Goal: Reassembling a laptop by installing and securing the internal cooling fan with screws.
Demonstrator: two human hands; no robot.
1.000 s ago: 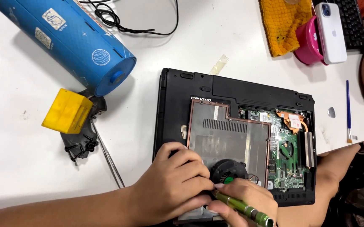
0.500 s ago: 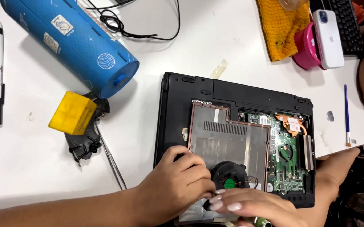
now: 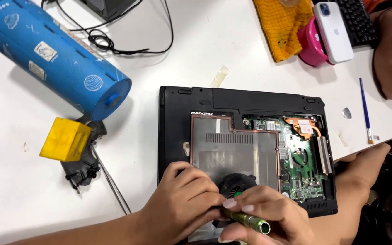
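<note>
Laptop: an opened black laptop [image 3: 232, 97] lay underside up at the near middle of the white table [image 3: 196, 50], circuit board [image 3: 302, 163] bared on its right
Left hand: our left hand [image 3: 182, 206] sat on the laptop's near edge, fingers curled and pressed together beside the black fan [image 3: 237, 185]
Right hand: our right hand [image 3: 268, 215] pinched a green screwdriver [image 3: 246, 221] between thumb and fingertips, just near the fan
Far left: a blue cylinder [image 3: 55, 59] lay above a yellow block [image 3: 65, 139]
Far right: we saw a white phone [image 3: 335, 25] on a pink thing [image 3: 311, 45], beside a yellow cloth [image 3: 282, 27]
</note>
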